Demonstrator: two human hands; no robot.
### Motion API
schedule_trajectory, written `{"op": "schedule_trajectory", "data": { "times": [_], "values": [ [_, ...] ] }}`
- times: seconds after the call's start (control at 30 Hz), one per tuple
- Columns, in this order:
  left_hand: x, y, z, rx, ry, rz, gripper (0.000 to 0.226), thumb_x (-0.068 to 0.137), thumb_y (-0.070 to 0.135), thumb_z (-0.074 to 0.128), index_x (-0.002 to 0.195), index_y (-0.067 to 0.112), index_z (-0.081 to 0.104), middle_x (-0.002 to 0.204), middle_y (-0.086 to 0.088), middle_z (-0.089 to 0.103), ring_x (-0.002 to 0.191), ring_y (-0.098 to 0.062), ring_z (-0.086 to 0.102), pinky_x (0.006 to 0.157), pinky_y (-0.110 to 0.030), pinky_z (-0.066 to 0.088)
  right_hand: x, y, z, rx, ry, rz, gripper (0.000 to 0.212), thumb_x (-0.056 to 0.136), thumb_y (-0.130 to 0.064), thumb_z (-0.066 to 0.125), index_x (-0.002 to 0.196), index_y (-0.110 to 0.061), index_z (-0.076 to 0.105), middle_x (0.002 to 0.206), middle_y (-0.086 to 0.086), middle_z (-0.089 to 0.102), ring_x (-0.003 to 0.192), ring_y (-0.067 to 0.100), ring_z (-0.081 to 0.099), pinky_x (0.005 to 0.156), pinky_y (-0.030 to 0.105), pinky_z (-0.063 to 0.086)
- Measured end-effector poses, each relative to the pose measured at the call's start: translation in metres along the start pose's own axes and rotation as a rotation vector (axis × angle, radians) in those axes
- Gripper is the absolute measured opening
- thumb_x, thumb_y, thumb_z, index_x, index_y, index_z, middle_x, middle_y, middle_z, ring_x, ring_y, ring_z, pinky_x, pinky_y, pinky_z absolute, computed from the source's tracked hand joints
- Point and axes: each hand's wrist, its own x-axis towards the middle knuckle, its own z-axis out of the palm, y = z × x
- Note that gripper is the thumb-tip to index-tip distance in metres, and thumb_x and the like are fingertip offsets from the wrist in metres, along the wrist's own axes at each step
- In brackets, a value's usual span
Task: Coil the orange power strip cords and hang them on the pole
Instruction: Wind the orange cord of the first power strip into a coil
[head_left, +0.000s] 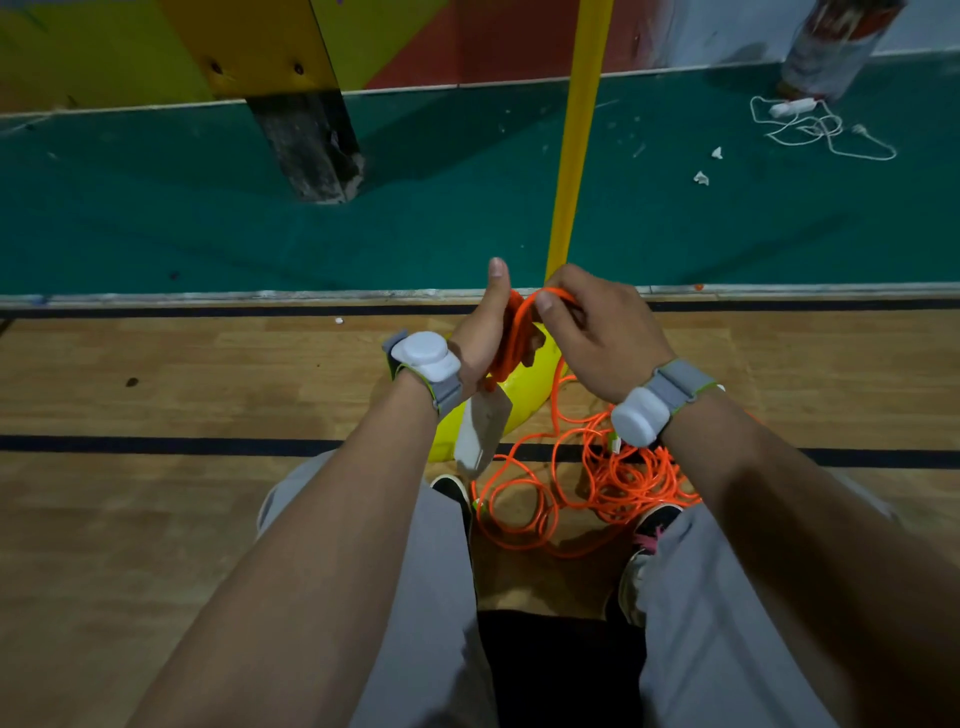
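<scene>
Our left hand (480, 335) grips the wound loops of the orange cord (511, 332), and our right hand (597, 332) pinches the next turn. The rest lies tangled on the floor (156, 395) near the pole (571, 156). Pulling could tighten a knot or drag loops off.

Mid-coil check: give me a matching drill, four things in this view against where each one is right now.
Things:
1. coiled orange cord
2. loose orange cord
3. white power strip
4. yellow pole

Places:
A. lying with its tangled white cord on the green floor, far right
B. standing upright, straight ahead
C. looped in the left hand
D. heaped on the wooden floor

Pairs: 1-C, 2-D, 3-A, 4-B
</scene>
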Motion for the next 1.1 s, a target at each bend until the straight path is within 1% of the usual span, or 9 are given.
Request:
{"op": "schedule_trajectory", "data": {
  "times": [0.1,0.17,0.3,0.53,0.7,0.8,0.9,1.0,1.1],
  "values": [
    [-0.003,0.003,0.005,-0.054,-0.067,0.026,0.104,0.085,0.099,0.015,0.090,0.009,0.068,0.072,-0.014,0.059,0.061,-0.027,0.053,0.066,-0.035,0.043,0.004,0.007,0.002,0.025,0.015,0.027,0.027,0.107,-0.048,0.052,0.102,-0.023,0.060,0.076,-0.005,0.064,0.075,0.024,0.064,0.067,0.044,0.050],
    [-0.003,0.004,0.005,-0.095,-0.090,0.025,0.102,0.090,0.094,0.016,0.098,0.006,0.066,0.072,-0.015,0.057,0.059,-0.026,0.050,0.061,-0.033,0.043,0.008,0.012,0.003,0.080,0.028,0.060,0.027,0.106,-0.050,0.055,0.103,-0.024,0.061,0.076,-0.005,0.065,0.076,0.021,0.068,0.068,0.044,0.052],
    [-0.008,0.015,0.009,-0.161,-0.108,-0.006,0.097,0.099,0.084,0.010,0.080,0.006,0.063,0.060,-0.008,0.051,0.051,-0.020,0.045,0.052,-0.028,0.041,0.014,0.023,0.003,0.080,0.063,0.095,0.025,0.103,-0.048,0.062,0.104,-0.023,0.064,0.078,-0.006,0.062,0.075,0.016,0.057,0.070,0.039,0.048],
    [-0.008,0.015,0.014,-0.156,-0.126,-0.063,0.079,0.098,0.087,0.021,0.064,0.019,0.041,0.053,0.002,0.025,0.044,-0.013,0.018,0.042,-0.024,0.020,0.023,0.040,0.011,0.183,0.046,0.179,0.022,0.097,-0.045,0.071,0.105,-0.026,0.064,0.089,-0.013,0.068,0.082,0.009,0.062,0.075,0.032,0.050],
    [0.000,0.017,0.012,-0.193,-0.192,-0.033,0.067,0.109,0.069,0.033,0.062,0.021,0.033,0.051,0.003,0.017,0.040,-0.012,0.013,0.040,-0.023,0.018,0.028,0.054,0.027,0.187,-0.050,0.210,0.009,0.103,-0.033,0.061,0.109,-0.028,0.065,0.091,-0.014,0.069,0.084,0.012,0.066,0.078,0.041,0.055],
    [0.005,0.020,0.010,-0.264,-0.221,-0.043,0.066,0.112,0.057,0.033,0.055,0.025,0.035,0.046,0.006,0.018,0.036,-0.010,0.015,0.054,-0.036,0.013,0.031,0.055,0.034,0.157,-0.111,0.248,0.016,0.106,-0.027,0.051,0.113,-0.030,0.065,0.091,-0.011,0.068,0.086,0.020,0.064,0.078,0.043,0.053],
    [0.010,0.026,0.008,-0.359,-0.269,-0.055,0.067,0.112,0.056,0.031,0.053,0.025,0.035,0.043,0.007,0.018,0.034,-0.010,0.017,0.049,-0.032,0.024,0.032,0.058,0.038,0.157,-0.180,0.296,0.026,0.103,-0.017,0.045,0.117,-0.026,0.065,0.094,-0.005,0.065,0.087,0.023,0.060,0.080,0.040,0.050],
    [0.013,0.028,0.003,-0.504,-0.314,-0.065,0.068,0.111,0.058,0.030,0.053,0.023,0.038,0.043,0.006,0.019,0.034,-0.010,0.016,0.045,-0.028,0.032,0.029,0.058,0.042,0.114,-0.295,0.317,0.032,0.092,-0.005,0.047,0.113,-0.025,0.061,0.097,0.000,0.068,0.091,0.030,0.063,0.082,0.045,0.051],
    [0.016,0.028,-0.001,-0.556,-0.328,-0.059,0.068,0.110,0.058,0.026,0.054,0.022,0.040,0.044,0.006,0.022,0.035,-0.010,0.018,0.051,-0.032,0.027,0.029,0.059,0.045,0.047,-0.379,0.374,0.033,0.094,-0.002,0.049,0.120,-0.019,0.061,0.109,0.012,0.071,0.099,0.037,0.063,0.087,0.047,0.052]
  ]
}}
